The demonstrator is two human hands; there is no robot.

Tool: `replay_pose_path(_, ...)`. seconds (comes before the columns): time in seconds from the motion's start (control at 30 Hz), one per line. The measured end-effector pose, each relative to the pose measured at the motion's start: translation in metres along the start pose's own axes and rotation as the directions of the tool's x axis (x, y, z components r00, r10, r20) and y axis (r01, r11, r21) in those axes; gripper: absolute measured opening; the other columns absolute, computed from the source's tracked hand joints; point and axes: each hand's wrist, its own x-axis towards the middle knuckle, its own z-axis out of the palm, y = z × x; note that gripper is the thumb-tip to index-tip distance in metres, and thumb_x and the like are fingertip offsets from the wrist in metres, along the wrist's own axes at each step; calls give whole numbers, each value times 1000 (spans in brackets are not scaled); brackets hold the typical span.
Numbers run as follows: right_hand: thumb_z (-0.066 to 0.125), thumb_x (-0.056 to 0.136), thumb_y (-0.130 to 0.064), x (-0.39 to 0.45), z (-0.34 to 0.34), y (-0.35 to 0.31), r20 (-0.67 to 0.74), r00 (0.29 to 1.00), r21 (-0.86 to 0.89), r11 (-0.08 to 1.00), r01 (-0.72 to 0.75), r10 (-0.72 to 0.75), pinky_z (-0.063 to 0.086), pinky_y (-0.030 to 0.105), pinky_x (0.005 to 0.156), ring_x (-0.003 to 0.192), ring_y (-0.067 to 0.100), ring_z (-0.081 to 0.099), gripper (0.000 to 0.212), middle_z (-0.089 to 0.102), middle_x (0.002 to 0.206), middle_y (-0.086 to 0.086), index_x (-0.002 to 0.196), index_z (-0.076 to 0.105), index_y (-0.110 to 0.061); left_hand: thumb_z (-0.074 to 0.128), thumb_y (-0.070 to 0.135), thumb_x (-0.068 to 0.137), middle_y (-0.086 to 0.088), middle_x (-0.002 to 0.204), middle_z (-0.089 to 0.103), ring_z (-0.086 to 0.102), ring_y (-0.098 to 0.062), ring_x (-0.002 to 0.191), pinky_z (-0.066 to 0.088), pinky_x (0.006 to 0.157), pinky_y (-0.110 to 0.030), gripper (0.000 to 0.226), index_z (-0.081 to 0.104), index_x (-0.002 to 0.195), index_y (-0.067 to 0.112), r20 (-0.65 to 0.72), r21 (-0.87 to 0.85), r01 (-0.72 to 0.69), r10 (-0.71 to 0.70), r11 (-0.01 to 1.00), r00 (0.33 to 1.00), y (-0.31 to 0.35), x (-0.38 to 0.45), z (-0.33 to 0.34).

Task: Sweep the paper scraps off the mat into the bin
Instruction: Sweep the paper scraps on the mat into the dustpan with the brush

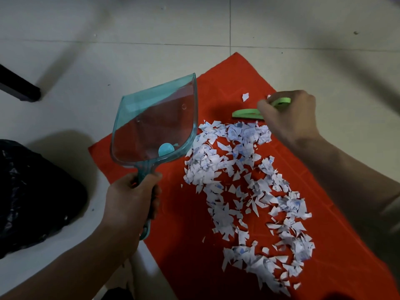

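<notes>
While I look down on the floor (151, 29), I log these:
Mat (346, 245): red, flat on the floor tiles.
Scraps (238, 180): white paper bits heaped over the mat's middle; one stray piece (245, 97) lies apart at the far end.
Left hand (132, 200): I see its fingers wrapped round the handle of a clear teal dustpan (155, 120), held tilted above the mat's left edge.
Right hand (290, 118): fingers curled on a green brush (246, 113) at the far side of the heap.
Bin (32, 198): black bag, left of the mat.
</notes>
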Motion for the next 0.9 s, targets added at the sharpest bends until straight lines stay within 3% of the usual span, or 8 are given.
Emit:
replay_pose_path(0.13, 58, 90, -24, 6, 5, 4, -77, 996, -18, 998, 53, -54, 37, 12, 55, 67, 13, 55, 23, 67, 88, 4, 95, 75, -10, 64, 26, 90, -6, 54, 52, 46, -17, 46, 42, 49, -31, 26, 60, 79, 3, -8, 4, -2, 3, 1000, 1000, 0, 2, 1)
replay_pose_path(0.27, 58, 94, -34, 22, 17, 14, -43, 997, -80, 995, 55, -58, 46, 33, 76, 93, 25, 58, 29, 65, 102, 11, 102, 74, -11, 64, 25, 89, -4, 53, 52, 46, -17, 45, 42, 48, -30, 25, 60, 78, 3, -7, 7, 8, -8, 1000, 1000, 1, 3, 3)
replay_pose_path(0.37, 61, 93, -30, 20, 22, 16, 119, 991, -87, 994, 70, -60, 44, 21, 59, 76, 20, 56, 24, 66, 101, 9, 105, 73, -14, 64, 26, 89, -3, 52, 52, 45, -17, 46, 42, 49, -31, 25, 59, 77, 5, -3, 6, 20, -20, 1000, 1000, -1, 2, 3)
replay_pose_path(0.43, 62, 90, -23, 8, 17, 14, 170, 982, -103, 990, 96, -78, 47, 24, 53, 66, 20, 58, 18, 67, 94, 4, 100, 74, -14, 64, 26, 89, -4, 52, 51, 45, -17, 45, 42, 49, -31, 25, 59, 77, 5, -3, 7, 23, -23, 1000, 1000, -1, 2, 3)
replay_pose_path(0.5, 61, 84, -22, -6, 8, 10, 115, 990, -58, 994, 95, -88, 54, 36, 61, 69, 22, 63, 16, 69, 82, -1, 88, 76, -16, 64, 26, 89, -4, 52, 51, 46, -17, 46, 42, 50, -32, 25, 60, 78, 4, 1, 8, 18, -18, 1000, 1000, -1, 1, 2)
replay_pose_path(0.57, 61, 81, -24, -16, 2, 8, 44, 996, 20, 997, 71, -72, 54, 37, 63, 71, 18, 63, 16, 68, 78, -5, 83, 76, -18, 64, 26, 89, -4, 53, 51, 45, -17, 46, 42, 49, -31, 25, 60, 78, 3, -3, 7, 10, -10, 1000, 1000, 0, 1, 1)
replay_pose_path(0.73, 59, 90, -25, -1, 5, 20, -54, 990, -49, 990, 130, -133, 45, 30, 77, 93, 24, 57, 22, 63, 95, 6, 102, 74, -13, 64, 26, 90, -7, 54, 50, 44, -18, 46, 41, 49, -32, 27, 60, 78, 2, -5, 10, 5, -5, 1000, 1000, 0, -1, 4)
replay_pose_path(0.9, 54, 96, -39, 22, 20, 29, -5, 998, -143, 988, 62, -63, 33, 25, 87, 112, 31, 47, 39, 55, 115, 16, 121, 65, -12, 64, 25, 89, -6, 53, 51, 45, -18, 45, 41, 50, -33, 27, 60, 79, 1, -9, 13, 4, -4, 1000, 1000, 2, 0, 6)
